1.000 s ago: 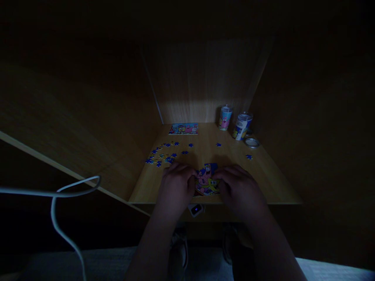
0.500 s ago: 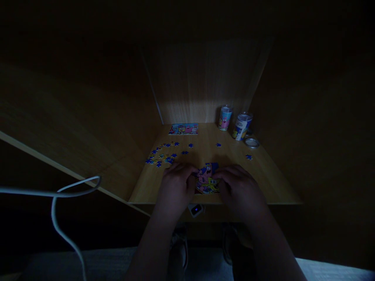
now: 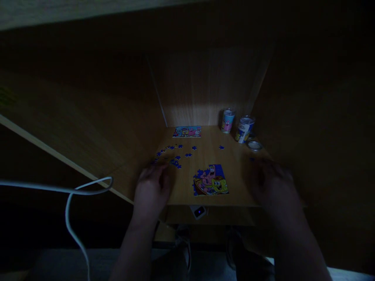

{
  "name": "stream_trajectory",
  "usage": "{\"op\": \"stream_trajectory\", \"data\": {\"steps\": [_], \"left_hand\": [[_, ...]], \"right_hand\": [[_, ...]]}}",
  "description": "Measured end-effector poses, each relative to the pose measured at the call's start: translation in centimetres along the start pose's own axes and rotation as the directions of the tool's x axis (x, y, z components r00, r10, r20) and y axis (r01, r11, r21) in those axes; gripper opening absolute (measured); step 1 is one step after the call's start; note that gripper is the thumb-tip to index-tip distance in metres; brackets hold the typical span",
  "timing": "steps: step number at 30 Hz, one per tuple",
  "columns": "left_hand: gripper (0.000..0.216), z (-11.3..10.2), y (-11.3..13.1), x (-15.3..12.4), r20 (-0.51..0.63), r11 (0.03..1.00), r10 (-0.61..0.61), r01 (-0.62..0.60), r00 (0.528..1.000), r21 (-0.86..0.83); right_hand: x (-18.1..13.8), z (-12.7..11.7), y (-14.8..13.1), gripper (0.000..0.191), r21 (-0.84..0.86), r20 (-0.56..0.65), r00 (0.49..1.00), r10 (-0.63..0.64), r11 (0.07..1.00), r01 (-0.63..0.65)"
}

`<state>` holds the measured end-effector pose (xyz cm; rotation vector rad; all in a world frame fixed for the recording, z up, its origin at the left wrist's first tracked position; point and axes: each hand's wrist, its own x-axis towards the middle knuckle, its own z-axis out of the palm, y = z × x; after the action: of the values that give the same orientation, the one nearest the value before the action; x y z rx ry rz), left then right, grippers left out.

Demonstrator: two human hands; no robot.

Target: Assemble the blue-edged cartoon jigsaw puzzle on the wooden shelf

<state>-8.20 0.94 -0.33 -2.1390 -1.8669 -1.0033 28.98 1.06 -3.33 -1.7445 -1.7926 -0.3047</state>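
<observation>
A partly joined jigsaw puzzle (image 3: 209,180) with pink and yellow cartoon figures lies flat near the front edge of the wooden surface, untouched by either hand. To its left, my left hand (image 3: 151,186) hovers beside a spread of loose blue and yellow puzzle pieces (image 3: 175,161). Its thumb stands apart from the curved fingers, and nothing shows between them. On the other side, my right hand (image 3: 272,185) is smeared by motion, close to a loose blue piece (image 3: 252,159). Whether its fingers hold anything is not visible.
A finished-looking picture strip (image 3: 186,132) lies at the back. Two printed cans, one pink and blue (image 3: 227,121), one blue and white (image 3: 244,129), stand at back right by a round metal lid (image 3: 254,146). A white cable (image 3: 73,191) hangs at left; a small lit device (image 3: 199,212) sits below the edge.
Both hands have let go of the joined puzzle and moved apart: the left toward the loose pieces, the right toward the single piece at right. The camera view has shifted slightly.
</observation>
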Motion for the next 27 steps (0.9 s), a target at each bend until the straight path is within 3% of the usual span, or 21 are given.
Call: {"op": "stream_trajectory", "data": {"steps": [6, 12, 18, 27], "left_hand": [[0.032, 0.6, 0.5, 0.2, 0.01, 0.999, 0.026, -0.027, 1.0, 0.035], [0.024, 0.4, 0.9, 0.4, 0.02, 0.999, 0.009, -0.01, 1.0, 0.046], [0.024, 0.5, 0.9, 0.4, 0.021, 1.0, -0.002, 0.002, 1.0, -0.003], [0.024, 0.6, 0.6, 0.4, 0.024, 1.0, 0.005, -0.005, 1.0, 0.003]], "right_hand": [[-0.7, 1.4, -0.4, 0.053, -0.14, 0.02, 0.999, 0.043, 0.989, -0.04], [-0.3, 0.3, -1.2, 0.046, -0.05, 0.066, 0.998, 0.011, 0.999, -0.007], [0.5, 0.0, -1.5, 0.026, 0.181, 0.1, 0.986, -0.133, 0.977, 0.113], [0.2, 0.5, -2.1, 0.026, 0.068, 0.079, 0.996, -0.049, 0.997, 0.043]]}}
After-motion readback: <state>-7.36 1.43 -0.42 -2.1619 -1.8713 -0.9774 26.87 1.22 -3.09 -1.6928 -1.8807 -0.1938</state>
